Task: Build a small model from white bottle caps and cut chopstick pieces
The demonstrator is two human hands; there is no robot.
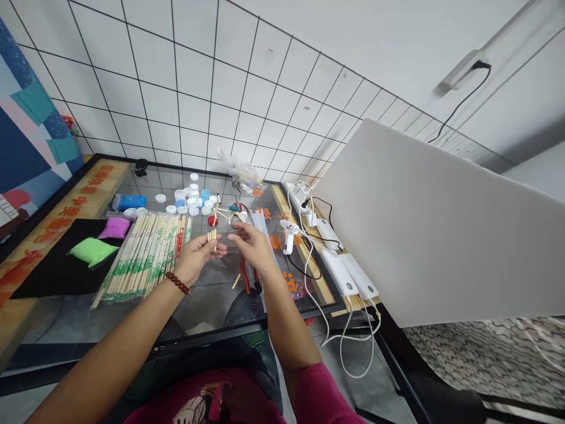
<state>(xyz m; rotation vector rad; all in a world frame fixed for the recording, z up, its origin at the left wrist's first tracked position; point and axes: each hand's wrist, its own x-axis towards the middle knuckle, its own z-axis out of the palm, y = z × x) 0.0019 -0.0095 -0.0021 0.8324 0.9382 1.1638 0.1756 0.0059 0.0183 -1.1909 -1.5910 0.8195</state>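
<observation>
While the left hand (pixel 196 257) clamps the short wooden sticks (pixel 212 237) between thumb and fingers, just right of the wrapped chopsticks (pixel 143 253), apply light, even pressure and align the stick ends. Farther right of the wrapped chopsticks, the right hand (pixel 252 246) has thumb and fingers apart, suitably placed to square the sticks from the side. Exact stick count and the contact surfaces behind them cannot be made out.

Soft indoor light, faint glass reflections, mild blur, stretched edges, shadowed lower right
</observation>
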